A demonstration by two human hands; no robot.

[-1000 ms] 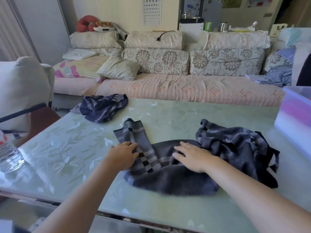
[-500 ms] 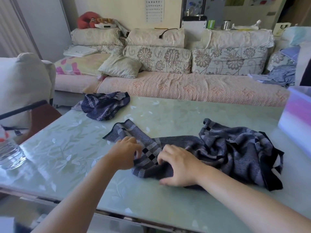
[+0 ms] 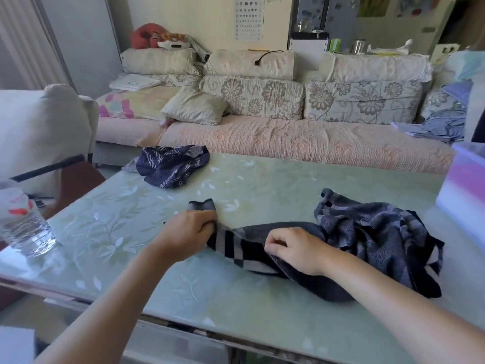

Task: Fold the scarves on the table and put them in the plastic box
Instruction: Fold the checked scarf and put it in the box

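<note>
Head view shows your glass-topped table (image 3: 262,179) first, with both scarves on it and neither folded. The grey checked scarf (image 3: 372,232) lies in front of you, a strip of it drawn out leftward and the rest heaped in a crumpled pile toward the right. The plastic box (image 3: 469,190) stands at the table's right edge, just beyond that heap; what it holds cannot be told from here. The navy patterned scarf (image 3: 173,166) sits bunched at the far left corner, well apart from your hands. Your left hand (image 3: 183,232) has its fingers curled round the grey scarf's striped end, and your right hand (image 3: 296,250) pinches its near edge a little further along. By my reading you are only straightening the first scarf: folding it, boxing it, and all of the second one remain.
</note>
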